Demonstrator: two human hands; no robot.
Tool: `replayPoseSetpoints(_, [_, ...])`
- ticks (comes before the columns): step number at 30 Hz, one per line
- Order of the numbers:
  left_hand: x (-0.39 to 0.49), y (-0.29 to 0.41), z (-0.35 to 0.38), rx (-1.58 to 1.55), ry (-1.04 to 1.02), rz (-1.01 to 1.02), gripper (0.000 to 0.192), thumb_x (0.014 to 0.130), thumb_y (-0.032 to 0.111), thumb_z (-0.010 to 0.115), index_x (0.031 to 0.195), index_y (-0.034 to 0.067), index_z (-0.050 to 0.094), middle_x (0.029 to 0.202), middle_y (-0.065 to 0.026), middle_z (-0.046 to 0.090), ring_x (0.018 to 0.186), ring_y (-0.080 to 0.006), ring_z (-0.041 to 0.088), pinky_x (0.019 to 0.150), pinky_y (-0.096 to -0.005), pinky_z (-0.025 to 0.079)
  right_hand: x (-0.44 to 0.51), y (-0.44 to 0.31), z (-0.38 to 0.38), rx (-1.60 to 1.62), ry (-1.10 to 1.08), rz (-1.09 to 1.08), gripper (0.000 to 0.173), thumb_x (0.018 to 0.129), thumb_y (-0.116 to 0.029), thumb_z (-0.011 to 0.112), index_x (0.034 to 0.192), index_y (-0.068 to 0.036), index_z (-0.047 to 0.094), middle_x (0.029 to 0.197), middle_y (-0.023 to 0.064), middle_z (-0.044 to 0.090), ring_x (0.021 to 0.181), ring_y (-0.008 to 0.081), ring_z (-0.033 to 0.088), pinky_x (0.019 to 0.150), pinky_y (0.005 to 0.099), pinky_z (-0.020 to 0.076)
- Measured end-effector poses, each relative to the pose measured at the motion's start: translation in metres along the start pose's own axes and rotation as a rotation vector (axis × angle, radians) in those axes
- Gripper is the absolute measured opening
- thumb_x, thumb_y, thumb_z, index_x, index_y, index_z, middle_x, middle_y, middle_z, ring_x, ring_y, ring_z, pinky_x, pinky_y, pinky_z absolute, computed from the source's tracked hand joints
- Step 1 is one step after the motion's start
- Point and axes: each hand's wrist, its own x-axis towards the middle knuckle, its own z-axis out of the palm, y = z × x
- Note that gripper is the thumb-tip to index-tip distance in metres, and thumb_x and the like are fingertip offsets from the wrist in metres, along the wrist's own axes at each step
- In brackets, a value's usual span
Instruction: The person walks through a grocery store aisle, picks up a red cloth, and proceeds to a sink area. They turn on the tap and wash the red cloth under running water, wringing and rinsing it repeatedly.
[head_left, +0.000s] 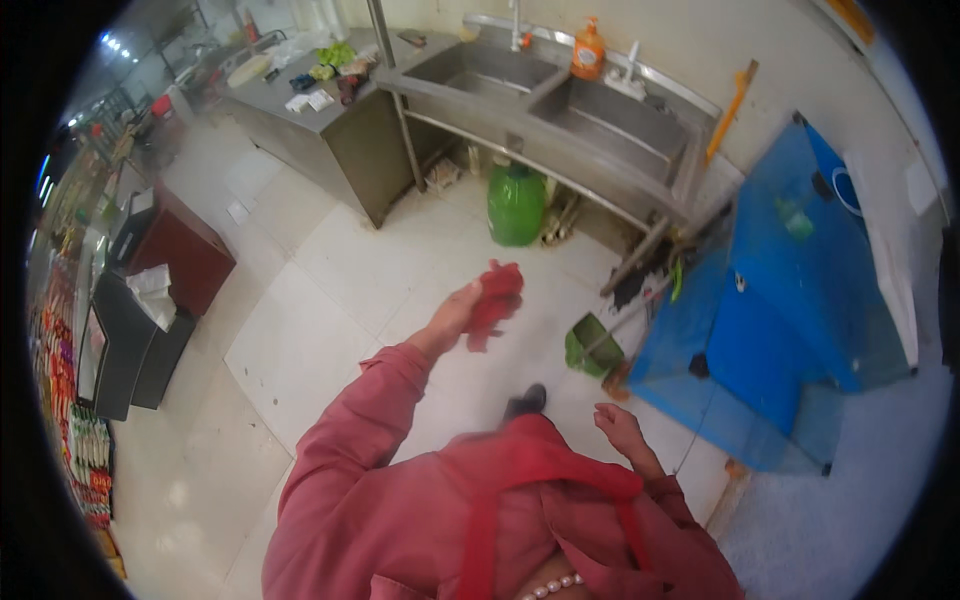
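Observation:
My left hand is stretched out in front of me over the tiled floor. It grips a crumpled red cloth or glove; motion blur hides which of the two it is. Loose ends of the red thing hang below my fingers. My right hand is low at my right side, its fingers loosely bent and nothing visible in it. A green dustpan on the floor is the nearest thing to that hand. Beyond my left hand, a green plastic jug stands under the sink.
Ahead is a steel double-basin sink bearing an orange pump bottle. Left of it, a steel counter holds leafy greens. A blue panelled bin or cabinet stands right. Dark boxes and packed shelves line the left.

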Motion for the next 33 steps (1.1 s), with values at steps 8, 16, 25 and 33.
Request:
replayPoseSetpoints(8, [0.149,0.106,0.031,0.225,0.099,-0.061,0.047,0.099,0.039,0.034,0.129,0.005,0.046,0.111,-0.0094,0.06,0.094,-0.0181,0.061,0.07,-0.0355,0.056,0.221,-0.121,-0.091,0.287,-0.048,-0.274,0.035,0.092,-0.017,0.056,0.123,-0.001,0.053,0.101,0.0047,0.062,0.089,0.0102,0.058,0.077,0.0243,0.0457])
replayPoseSetpoints(16, [0.303,0.159,-0.004,0.176,-0.188,-0.016,0.064,0.093,0.056,0.038,0.129,0.003,0.047,0.101,-0.0126,0.064,0.08,-0.0214,0.062,0.061,-0.0326,0.051,0.382,-0.277,-0.142,0.695,-0.125,-0.101,0.045,0.098,-0.026,0.042,0.141,-0.019,0.031,0.122,0.0045,0.053,0.093,0.0172,0.059,0.076,0.0339,0.0514])
replayPoseSetpoints(25, [0.472,0.221,-0.039,0.166,-0.411,-0.137,0.04,0.098,0.035,0.045,0.124,0.006,0.054,0.105,-0.0017,0.061,0.089,-0.01,0.057,0.076,-0.0264,0.048,0.499,-0.294,-0.193,1.193,-0.152,-0.122,0.04,0.098,-0.029,0.041,0.137,-0.019,0.037,0.126,0.005,0.053,0.105,0.022,0.058,0.08,0.0372,0.0539])
replayPoseSetpoints(33, [0.589,0.24,-0.059,0.344,-0.287,-0.128,0.036,0.098,0.036,0.043,0.105,0.005,0.06,0.09,-0.0037,0.064,0.073,-0.0124,0.059,0.061,-0.0276,0.048,0.586,-0.323,-0.252,1.094,0.041,-0.311,0.03,0.092,-0.013,0.049,0.119,-0.001,0.047,0.121,0.0145,0.053,0.109,0.0274,0.056,0.092,0.0438,0.0478])
